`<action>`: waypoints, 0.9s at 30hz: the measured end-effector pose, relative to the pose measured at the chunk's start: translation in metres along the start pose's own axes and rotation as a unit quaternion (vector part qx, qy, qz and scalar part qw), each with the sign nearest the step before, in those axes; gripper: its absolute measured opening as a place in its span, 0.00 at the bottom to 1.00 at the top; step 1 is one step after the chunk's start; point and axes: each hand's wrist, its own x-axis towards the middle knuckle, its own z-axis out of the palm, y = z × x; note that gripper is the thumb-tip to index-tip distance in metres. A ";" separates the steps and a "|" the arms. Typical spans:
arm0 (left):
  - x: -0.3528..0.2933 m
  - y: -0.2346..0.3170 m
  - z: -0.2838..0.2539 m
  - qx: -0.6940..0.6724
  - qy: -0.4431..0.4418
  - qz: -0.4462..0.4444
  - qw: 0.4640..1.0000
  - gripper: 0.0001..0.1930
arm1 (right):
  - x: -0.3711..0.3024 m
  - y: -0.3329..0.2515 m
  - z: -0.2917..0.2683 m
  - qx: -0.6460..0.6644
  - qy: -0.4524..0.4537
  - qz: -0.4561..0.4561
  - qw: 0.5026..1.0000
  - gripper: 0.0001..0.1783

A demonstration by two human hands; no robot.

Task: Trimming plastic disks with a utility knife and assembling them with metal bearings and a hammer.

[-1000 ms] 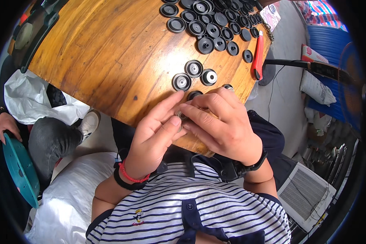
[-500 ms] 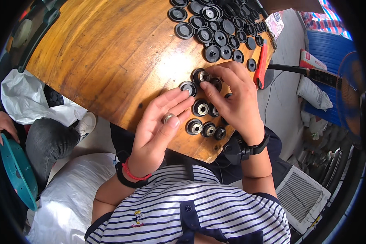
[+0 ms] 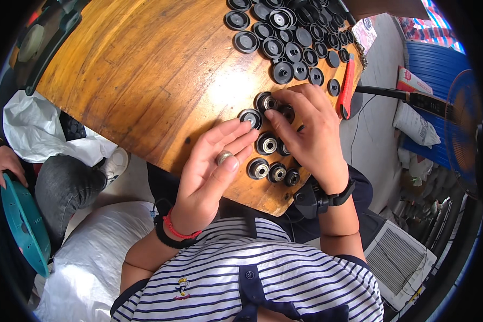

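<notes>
1. Silvery metal ring [image 3: 270, 102], just above the centre of the frame, sits at a round black cap [image 3: 261, 100]; the right hand's [image 3: 317, 131] thumb and index finger are clamped on its edge.
2. Below and left of it, a second metal ring [image 3: 223, 157] is held in the left hand [image 3: 199, 174], its thumb closed against it, the other fingers extended.
3. Just beyond the left fingertips lies another black cap [image 3: 246, 117], partly hidden by them.
4. Below the right hand, more caps with metal rings [image 3: 258, 168] stand near the edge of the wooden surface [image 3: 145, 80].
5. Many black caps [image 3: 294, 52] crowd the top of the frame, some overlapping; a red cutter [image 3: 346, 91] lies to their lower right.
6. At the far left, another person's hand [image 3: 7, 160] touches a teal disc [image 3: 24, 222].
7. White sacking [image 3: 99, 263] fills the lower left; a fan [image 3: 461, 126] stands at the right.
</notes>
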 end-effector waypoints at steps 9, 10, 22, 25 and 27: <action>0.000 0.000 0.001 0.005 0.003 0.006 1.000 0.24 | -0.001 -0.003 0.001 -0.001 -0.003 0.010 1.000 0.13; -0.001 -0.001 0.001 0.012 0.003 0.010 1.000 0.24 | -0.002 -0.002 0.002 0.012 0.000 0.018 1.000 0.13; -0.002 -0.006 -0.003 -0.067 -0.008 0.033 0.997 0.32 | -0.026 -0.049 0.007 0.062 -0.073 -0.119 0.988 0.19; -0.003 -0.005 -0.001 -0.078 0.008 0.032 0.996 0.33 | -0.026 -0.049 0.012 0.084 -0.033 -0.128 0.988 0.18; -0.004 -0.011 -0.007 -0.100 -0.009 0.067 0.993 0.30 | -0.024 -0.045 0.008 0.113 -0.004 -0.066 0.991 0.17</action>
